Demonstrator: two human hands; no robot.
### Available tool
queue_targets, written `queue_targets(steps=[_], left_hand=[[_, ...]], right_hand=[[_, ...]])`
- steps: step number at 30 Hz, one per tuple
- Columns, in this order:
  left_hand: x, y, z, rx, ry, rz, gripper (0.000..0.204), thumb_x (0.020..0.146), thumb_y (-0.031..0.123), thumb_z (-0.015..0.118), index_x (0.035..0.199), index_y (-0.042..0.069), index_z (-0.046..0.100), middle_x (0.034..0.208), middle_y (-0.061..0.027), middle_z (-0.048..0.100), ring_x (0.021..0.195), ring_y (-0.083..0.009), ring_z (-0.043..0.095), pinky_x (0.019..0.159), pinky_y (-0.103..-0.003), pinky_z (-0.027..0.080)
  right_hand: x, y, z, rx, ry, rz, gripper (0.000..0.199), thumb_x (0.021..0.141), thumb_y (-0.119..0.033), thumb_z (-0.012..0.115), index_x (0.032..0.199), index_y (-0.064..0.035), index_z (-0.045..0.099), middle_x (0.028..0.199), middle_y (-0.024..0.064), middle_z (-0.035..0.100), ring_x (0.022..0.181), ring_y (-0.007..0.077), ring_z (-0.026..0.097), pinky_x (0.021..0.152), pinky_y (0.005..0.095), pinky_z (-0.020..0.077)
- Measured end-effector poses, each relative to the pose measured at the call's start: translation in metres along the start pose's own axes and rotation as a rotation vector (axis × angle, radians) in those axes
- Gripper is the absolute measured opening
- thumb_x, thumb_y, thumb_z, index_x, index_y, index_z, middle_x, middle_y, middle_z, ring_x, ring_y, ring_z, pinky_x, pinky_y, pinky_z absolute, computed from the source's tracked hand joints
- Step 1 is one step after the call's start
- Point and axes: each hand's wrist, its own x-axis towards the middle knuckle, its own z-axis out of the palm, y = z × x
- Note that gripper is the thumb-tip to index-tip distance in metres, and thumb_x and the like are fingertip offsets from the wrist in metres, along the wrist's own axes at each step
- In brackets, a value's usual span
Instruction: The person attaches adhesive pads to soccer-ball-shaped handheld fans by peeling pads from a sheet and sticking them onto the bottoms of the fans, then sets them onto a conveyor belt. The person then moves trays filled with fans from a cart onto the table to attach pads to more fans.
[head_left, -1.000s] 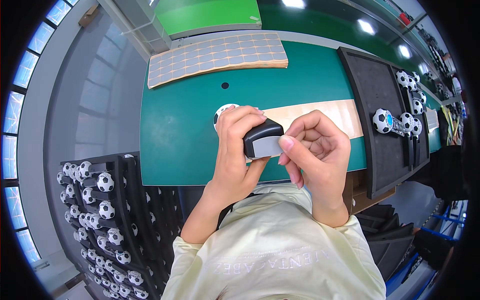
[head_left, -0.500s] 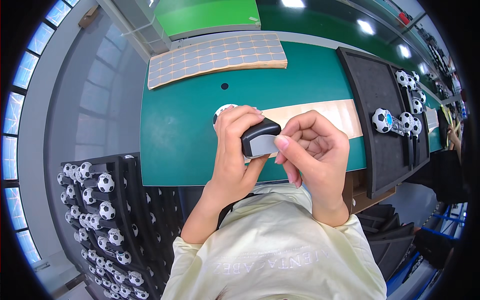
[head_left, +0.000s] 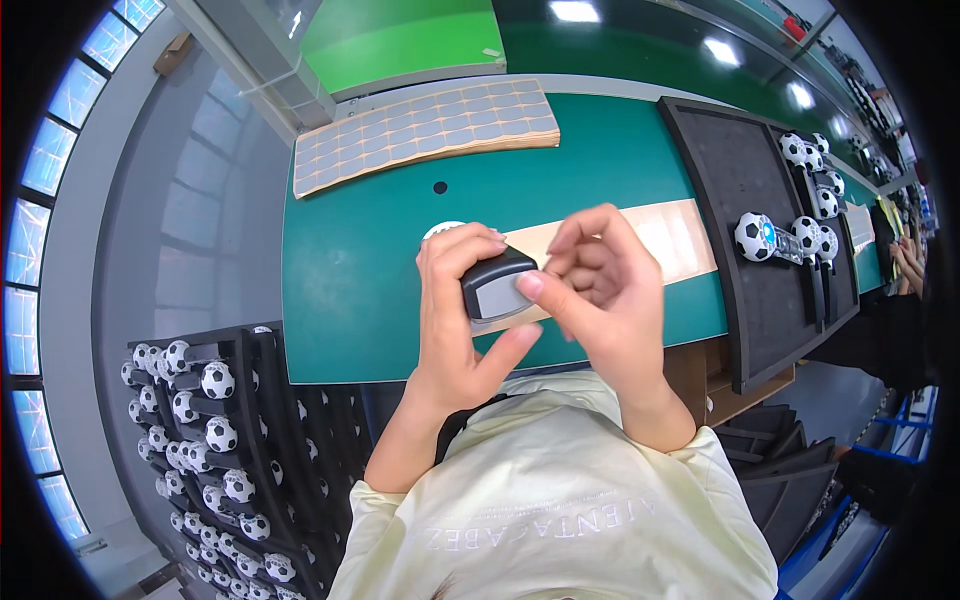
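Observation:
My left hand point(head_left: 447, 300) grips a football trophy by its black base point(head_left: 503, 265), fingers over the top and thumb stretched out below. Its white ball end point(head_left: 443, 230) shows only in part beyond my fingers. A grey sticker point(head_left: 503, 297) lies on the base's flat end, which faces me. My right hand point(head_left: 610, 300) is beside it, its thumb tip at the sticker's right edge. The other right fingers are loosely curled, apart from the thumb and slightly blurred. Under both hands runs a pale backing sheet point(head_left: 660, 240) on the green table point(head_left: 340, 290).
A stack of grey sticker sheets point(head_left: 430, 130) lies at the table's far left. On the right, a dark tray point(head_left: 715, 200) holds several football trophies point(head_left: 755, 237). A rack of more trophies point(head_left: 220, 433) stands lower left. Another person's hands point(head_left: 908, 262) show far right.
The grey sticker, lifted at one corner before, now lies flatter on the base. My right thumb has moved left with the trophy, and my left thumb has swung out from beneath it.

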Motion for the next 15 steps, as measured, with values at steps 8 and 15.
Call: queue_targets(steps=[8,15], left_hand=[[0.004,0.007,0.052,0.026,-0.008,0.027,0.036,0.080,0.021,0.051,0.109,0.002,0.043,0.092,-0.0151,0.053,0.088,-0.0302,0.048,0.084,-0.042,0.034],[0.009,0.032,0.096,0.233,-0.395,0.214,0.059,0.077,0.025,0.062,0.125,0.002,0.037,0.115,-0.0187,0.049,0.109,-0.0352,0.045,0.096,-0.053,0.027]], right_hand=[[-0.016,0.002,-0.064,0.340,-0.207,0.437,0.028,0.088,-0.023,0.057,0.104,-0.0024,0.046,0.071,0.0073,0.057,0.053,0.0114,0.057,0.035,0.0193,0.0401],[-0.025,0.024,-0.141,0.642,-0.089,0.824,0.021,0.086,-0.027,0.059,0.088,-0.0066,0.055,0.068,0.0043,0.056,0.045,0.0072,0.046,0.036,0.0187,0.0300]])
